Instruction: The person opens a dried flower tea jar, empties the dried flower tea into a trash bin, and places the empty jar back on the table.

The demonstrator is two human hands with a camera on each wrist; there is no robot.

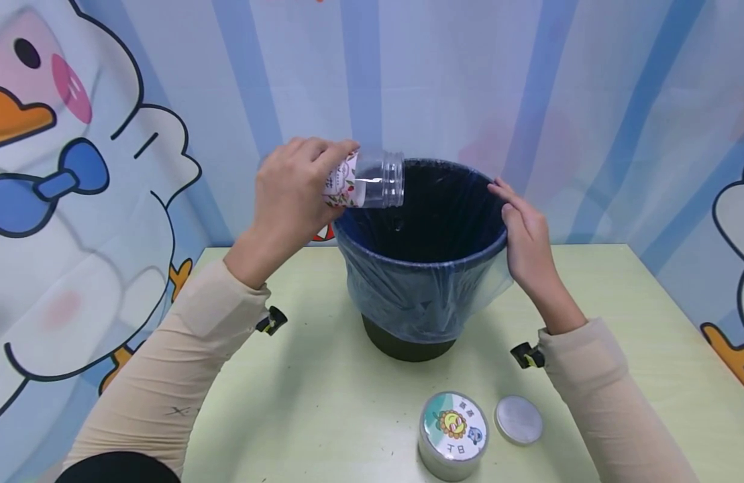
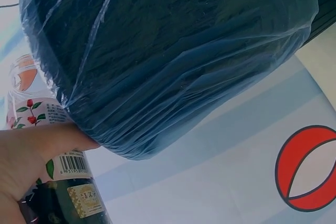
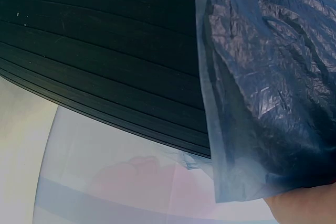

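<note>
My left hand (image 1: 293, 188) grips a clear plastic jar (image 1: 374, 180) with a floral label. The uncapped jar lies nearly sideways, its mouth over the left rim of a dark trash can (image 1: 408, 349). In the left wrist view, dark contents (image 2: 50, 200) show at the jar's base; what they are is unclear. A small glint hangs below the mouth, too faint to identify. A translucent blue bag (image 1: 408, 295) lines the can and folds down outside. At the right rim, my right hand (image 1: 528, 235) holds the can through the bag; some of its fingers are hidden.
On the pale green table (image 1: 323, 402), a roll of tape (image 1: 453, 436) with a cartoon label lies near the front. A round silvery lid (image 1: 519, 420) lies beside it on the right. Behind the table hangs a striped cartoon backdrop (image 1: 444, 80).
</note>
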